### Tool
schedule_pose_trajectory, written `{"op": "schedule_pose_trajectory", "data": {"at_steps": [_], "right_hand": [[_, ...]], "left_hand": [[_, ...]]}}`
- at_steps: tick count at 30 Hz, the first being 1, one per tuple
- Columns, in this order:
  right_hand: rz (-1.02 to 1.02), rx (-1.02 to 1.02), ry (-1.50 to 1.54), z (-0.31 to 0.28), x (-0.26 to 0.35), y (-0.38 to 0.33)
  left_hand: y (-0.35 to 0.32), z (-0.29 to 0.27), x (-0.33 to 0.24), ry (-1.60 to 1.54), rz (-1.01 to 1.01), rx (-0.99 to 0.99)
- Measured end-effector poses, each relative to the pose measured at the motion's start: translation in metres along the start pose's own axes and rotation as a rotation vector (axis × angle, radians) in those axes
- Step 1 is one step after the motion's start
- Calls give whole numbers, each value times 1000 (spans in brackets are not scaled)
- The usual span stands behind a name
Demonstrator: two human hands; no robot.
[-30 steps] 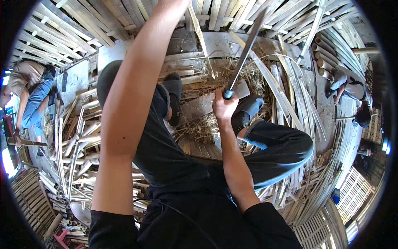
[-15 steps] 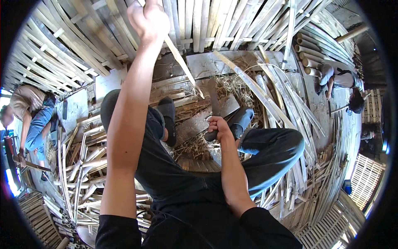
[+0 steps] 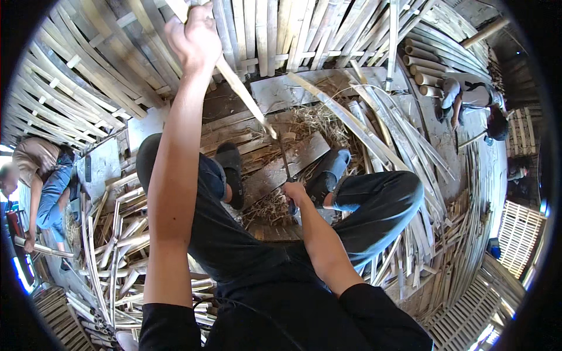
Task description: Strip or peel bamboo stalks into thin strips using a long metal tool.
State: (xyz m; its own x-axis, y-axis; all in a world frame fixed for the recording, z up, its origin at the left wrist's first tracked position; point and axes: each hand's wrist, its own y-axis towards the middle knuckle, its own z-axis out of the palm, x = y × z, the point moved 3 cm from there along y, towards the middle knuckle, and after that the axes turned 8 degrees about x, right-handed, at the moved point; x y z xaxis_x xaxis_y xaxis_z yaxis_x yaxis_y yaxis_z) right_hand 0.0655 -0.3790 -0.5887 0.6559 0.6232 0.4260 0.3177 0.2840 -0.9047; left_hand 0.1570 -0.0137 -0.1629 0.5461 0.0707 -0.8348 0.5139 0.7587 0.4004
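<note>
My left hand (image 3: 194,44) is stretched far forward and closed round a split bamboo strip (image 3: 243,95). The strip slants down to the right, its lower tip over the middle of the work spot. Between my feet, my right hand (image 3: 294,192) grips the handle of a long-bladed knife (image 3: 284,157). The blade points away from me, seen nearly edge-on, with its far end close to the strip's tip; I cannot tell whether they touch. Beneath them lies a flat wooden board (image 3: 310,153) set aslant, with bamboo shavings (image 3: 319,124) around it.
A slatted bamboo wall (image 3: 275,35) rises ahead. Long split strips (image 3: 404,137) lie to the right, broken bamboo pieces (image 3: 126,234) to the left. One person (image 3: 44,169) sits at far left holding a strip; another person (image 3: 471,102) works at far right near stacked bamboo poles (image 3: 424,67).
The knife has turned from showing its flat side to nearly edge-on, and my right hand has shifted slightly left. My left hand and the strip have moved a little left in view.
</note>
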Motion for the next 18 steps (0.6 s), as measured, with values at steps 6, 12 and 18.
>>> {"op": "schedule_pose_trajectory", "data": {"at_steps": [6,12,18], "right_hand": [[29,383,631,-38,20,-19],[-269,-417,88,-50,62,-78],[-496,-327,299,-74,76,-135]], "left_hand": [[-8,2,-43,-73,-103,71],[-14,-23,-122,-351,51,314],[-49,0,-158,-328,90,360]]}}
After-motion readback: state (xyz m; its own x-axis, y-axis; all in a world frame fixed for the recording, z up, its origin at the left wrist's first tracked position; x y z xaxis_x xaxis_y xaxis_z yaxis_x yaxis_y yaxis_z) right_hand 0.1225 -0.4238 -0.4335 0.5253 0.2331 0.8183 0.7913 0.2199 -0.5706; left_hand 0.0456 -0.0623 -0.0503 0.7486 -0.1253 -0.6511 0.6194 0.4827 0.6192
